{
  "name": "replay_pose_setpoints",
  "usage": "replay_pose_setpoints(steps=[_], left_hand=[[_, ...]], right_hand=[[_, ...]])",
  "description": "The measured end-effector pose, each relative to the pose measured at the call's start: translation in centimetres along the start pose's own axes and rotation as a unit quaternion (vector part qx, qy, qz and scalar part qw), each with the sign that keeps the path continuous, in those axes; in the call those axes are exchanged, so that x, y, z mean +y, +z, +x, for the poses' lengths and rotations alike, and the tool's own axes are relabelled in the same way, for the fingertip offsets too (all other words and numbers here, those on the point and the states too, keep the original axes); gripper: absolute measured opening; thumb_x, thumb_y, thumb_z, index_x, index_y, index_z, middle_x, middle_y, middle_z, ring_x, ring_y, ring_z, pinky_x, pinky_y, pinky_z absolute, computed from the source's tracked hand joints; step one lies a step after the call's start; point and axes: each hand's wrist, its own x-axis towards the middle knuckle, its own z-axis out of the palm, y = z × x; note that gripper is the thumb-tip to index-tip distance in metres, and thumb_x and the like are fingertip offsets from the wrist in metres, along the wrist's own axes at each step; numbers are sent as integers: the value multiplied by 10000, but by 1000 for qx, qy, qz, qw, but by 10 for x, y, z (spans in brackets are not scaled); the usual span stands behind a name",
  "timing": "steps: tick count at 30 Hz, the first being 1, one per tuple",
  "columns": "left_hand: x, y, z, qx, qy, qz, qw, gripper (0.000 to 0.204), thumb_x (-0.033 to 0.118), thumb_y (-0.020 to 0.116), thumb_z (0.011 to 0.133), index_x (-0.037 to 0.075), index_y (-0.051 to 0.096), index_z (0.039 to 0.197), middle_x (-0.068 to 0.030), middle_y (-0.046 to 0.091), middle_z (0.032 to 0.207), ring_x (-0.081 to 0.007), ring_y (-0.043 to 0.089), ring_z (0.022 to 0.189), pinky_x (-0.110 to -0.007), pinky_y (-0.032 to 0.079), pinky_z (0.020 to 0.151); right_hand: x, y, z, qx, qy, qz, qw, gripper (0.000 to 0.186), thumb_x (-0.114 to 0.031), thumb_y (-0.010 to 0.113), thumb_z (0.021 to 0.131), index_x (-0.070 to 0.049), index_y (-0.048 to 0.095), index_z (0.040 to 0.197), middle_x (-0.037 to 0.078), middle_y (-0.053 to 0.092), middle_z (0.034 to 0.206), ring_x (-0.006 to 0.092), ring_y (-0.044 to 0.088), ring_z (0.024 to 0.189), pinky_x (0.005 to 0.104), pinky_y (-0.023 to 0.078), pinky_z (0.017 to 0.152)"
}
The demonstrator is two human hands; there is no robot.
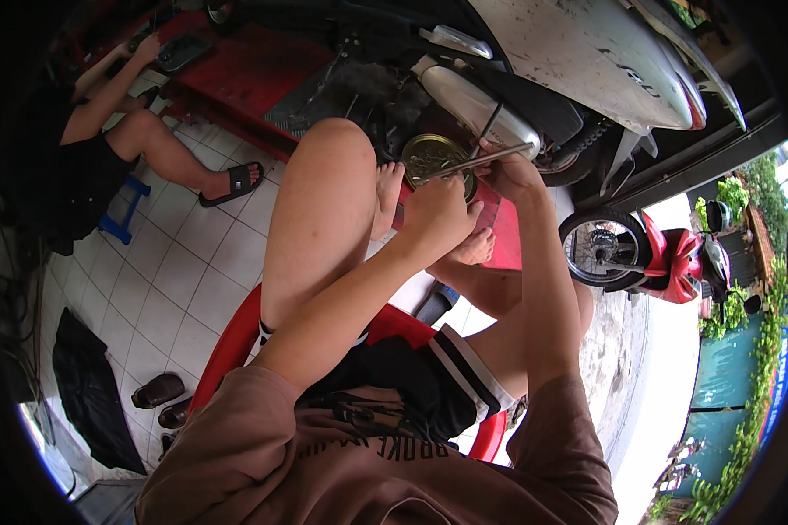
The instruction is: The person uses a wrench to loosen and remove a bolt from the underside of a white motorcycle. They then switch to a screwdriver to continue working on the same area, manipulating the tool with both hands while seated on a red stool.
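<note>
My left hand and my right hand are both raised in front of a white scooter on a red lift platform. Together they grip a long thin metal tool lying across a round brass-coloured engine cover. The left hand is closed on the tool's near end, and the right hand is closed around the shaft further right. My bare knees and feet frame the hands, and I sit on a red plastic stool.
Another person sits at the far left on a low blue stool, hands on the platform. A red scooter stands outside at the right. Dark shoes and a black cloth lie on the white tiled floor.
</note>
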Motion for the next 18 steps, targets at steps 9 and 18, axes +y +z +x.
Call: replay_pose_setpoints(steps=[9,18], left_hand=[[6,-11,3,-55,-13,-5,998,587,315,678,777,-21,504,1226,-167,654,743,-330,647,761,-415,500,698],[15,-20,0,21,8,40,999,567,290,681,776,4,509,1233,-207,639,778,-349,655,760,-424,530,649]], right_hand=[[-1,-1,5,22,-41,-2,999,128,-143,572,913,-23,565,960,17,478,729,110,432,633,238,384,571],[-1,-5,6,21,-27,22,999,128,-130,571,907,-12,587,953,17,496,704,118,453,632,245,383,572]])
